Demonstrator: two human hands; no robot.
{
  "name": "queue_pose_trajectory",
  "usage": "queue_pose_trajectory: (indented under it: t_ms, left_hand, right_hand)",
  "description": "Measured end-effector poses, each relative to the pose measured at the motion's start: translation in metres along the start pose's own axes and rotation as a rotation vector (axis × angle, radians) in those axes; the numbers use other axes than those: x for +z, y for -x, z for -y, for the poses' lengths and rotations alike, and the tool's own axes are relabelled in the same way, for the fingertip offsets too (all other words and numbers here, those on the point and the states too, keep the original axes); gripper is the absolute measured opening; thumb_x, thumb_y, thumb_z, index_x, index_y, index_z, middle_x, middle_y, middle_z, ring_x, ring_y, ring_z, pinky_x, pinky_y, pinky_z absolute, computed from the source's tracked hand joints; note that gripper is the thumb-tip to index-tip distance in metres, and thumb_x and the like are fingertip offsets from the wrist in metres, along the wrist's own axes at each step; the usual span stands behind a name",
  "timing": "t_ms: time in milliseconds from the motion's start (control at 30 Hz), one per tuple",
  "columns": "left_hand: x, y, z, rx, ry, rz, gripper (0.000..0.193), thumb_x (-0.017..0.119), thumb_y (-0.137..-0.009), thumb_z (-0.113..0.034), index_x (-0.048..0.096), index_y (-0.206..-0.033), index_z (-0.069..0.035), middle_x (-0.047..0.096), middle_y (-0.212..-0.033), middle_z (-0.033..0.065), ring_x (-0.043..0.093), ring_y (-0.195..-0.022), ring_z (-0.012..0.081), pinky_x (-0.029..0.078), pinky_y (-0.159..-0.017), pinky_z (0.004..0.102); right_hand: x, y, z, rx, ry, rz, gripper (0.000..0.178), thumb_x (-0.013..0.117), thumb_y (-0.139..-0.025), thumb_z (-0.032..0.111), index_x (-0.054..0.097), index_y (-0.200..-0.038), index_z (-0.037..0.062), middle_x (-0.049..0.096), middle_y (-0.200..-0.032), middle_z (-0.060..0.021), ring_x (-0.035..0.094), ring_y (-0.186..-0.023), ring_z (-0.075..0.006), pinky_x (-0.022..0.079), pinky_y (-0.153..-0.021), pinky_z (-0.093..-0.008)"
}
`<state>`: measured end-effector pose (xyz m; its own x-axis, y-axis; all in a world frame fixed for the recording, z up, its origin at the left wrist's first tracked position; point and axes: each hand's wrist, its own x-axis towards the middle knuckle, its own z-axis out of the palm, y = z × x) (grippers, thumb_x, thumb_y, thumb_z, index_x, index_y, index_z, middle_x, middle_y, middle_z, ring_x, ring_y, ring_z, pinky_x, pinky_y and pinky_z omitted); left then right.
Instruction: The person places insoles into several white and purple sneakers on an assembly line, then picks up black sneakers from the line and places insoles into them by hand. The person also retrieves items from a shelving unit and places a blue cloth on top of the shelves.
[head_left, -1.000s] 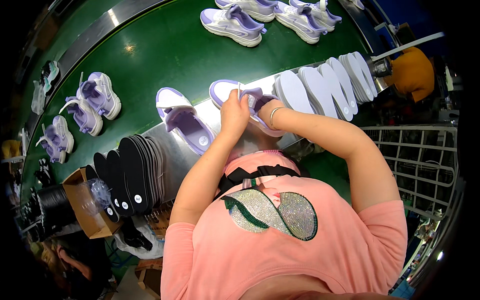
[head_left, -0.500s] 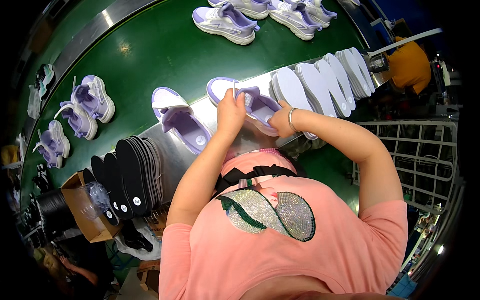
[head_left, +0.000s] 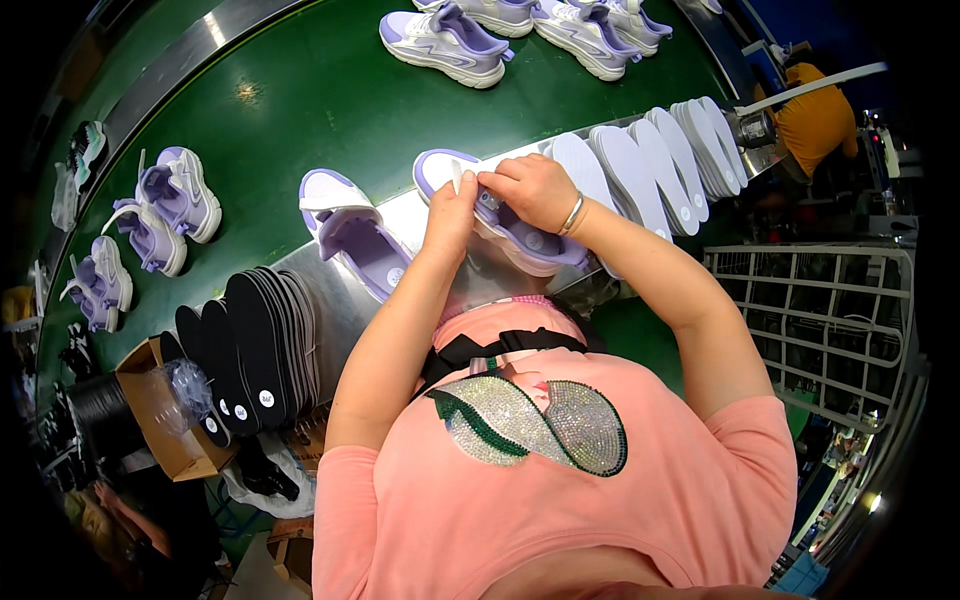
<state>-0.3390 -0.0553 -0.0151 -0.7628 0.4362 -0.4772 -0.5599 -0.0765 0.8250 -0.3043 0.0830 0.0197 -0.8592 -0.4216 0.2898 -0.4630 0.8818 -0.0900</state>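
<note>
A white and lilac sneaker [head_left: 437, 168] lies on the metal ledge in front of me, toe pointing away to the left. My left hand [head_left: 451, 214] pinches a white strip at the front of its opening. Close beside it, my right hand [head_left: 540, 194] is closed at the sneaker's tongue, its fingertips nearly meeting the left ones; what exactly they grip is partly hidden. An insole with a round white sticker shows inside this sneaker. Left of my hands rests the matching sneaker [head_left: 328, 187], its opening toward me and its insole visible.
Stacked white insoles [head_left: 632, 165] line the ledge on the right; black insoles [head_left: 258, 345] stand at left beside a cardboard box [head_left: 150, 405]. More sneakers stand on the green table [head_left: 300, 90], left [head_left: 180, 195] and far side [head_left: 445, 47]. A white wire rack [head_left: 810, 280] is at right.
My right hand has left the sneaker's heel and moved forward and left to its tongue, beside my left hand. My left hand has shifted slightly left, still pinching the white strip.
</note>
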Motion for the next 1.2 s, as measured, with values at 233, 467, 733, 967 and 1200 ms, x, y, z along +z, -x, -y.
queue_pose_trajectory:
  t_ms: [233,467,733,967,1200]
  left_hand:
    - [0.0,-0.002,0.004,0.013,-0.049,-0.015,0.033,0.041,-0.084,-0.028,0.053,-0.086,0.002,0.054,-0.068,0.0047,0.047,-0.058,0.011,0.038,-0.052,0.025]
    - [-0.003,-0.01,0.005,0.022,-0.146,-0.015,0.035,0.042,-0.084,-0.03,0.053,-0.086,0.003,0.054,-0.071,0.0055,0.049,-0.063,0.0126,0.04,-0.058,0.0259]
    - [0.012,0.041,-0.027,0.875,-0.638,-0.245,0.044,0.058,-0.072,-0.026,0.044,-0.105,0.0,0.043,-0.105,0.0175,0.042,-0.096,0.028,0.035,-0.081,0.0334]
    - [-0.012,0.08,-0.038,0.681,-0.704,0.094,0.019,0.054,-0.071,-0.012,0.053,-0.086,-0.001,0.057,-0.082,0.013,0.055,-0.074,0.0287,0.043,-0.066,0.035]
    - [-0.204,0.17,-0.111,0.846,-0.937,-1.396,0.014,0.044,-0.08,-0.01,0.055,-0.082,-0.002,0.056,-0.078,0.0133,0.054,-0.072,0.0272,0.042,-0.067,0.0347]
  right_hand:
    - [0.0,0.005,-0.007,-0.115,-0.016,-0.02,0.017,0.05,-0.068,0.014,0.054,-0.084,0.0116,0.051,-0.071,-0.002,0.054,-0.066,-0.0177,0.043,-0.058,-0.0287]
    - [-0.006,-0.002,-0.022,0.432,-1.024,0.442,0.013,0.052,-0.077,0.017,0.055,-0.077,0.0052,0.051,-0.069,-0.0004,0.048,-0.066,-0.0109,0.041,-0.06,-0.0256]
    - [-0.039,0.038,-0.001,0.733,-1.003,0.048,0.009,0.049,-0.077,0.012,0.047,-0.071,0.0047,0.041,-0.065,0.0032,0.036,-0.061,-0.006,0.033,-0.055,-0.0204]
    - [-0.049,0.046,0.03,0.596,-1.069,0.1,0.009,0.048,-0.08,0.009,0.049,-0.084,0.0003,0.049,-0.075,-0.0022,0.044,-0.069,-0.0087,0.036,-0.063,-0.0195]
    - [-0.011,0.106,-0.012,0.838,-0.812,0.094,0.038,0.053,-0.076,0.013,0.041,-0.109,-0.0001,0.05,-0.098,-0.0103,0.048,-0.086,-0.0168,0.039,-0.076,-0.0279]
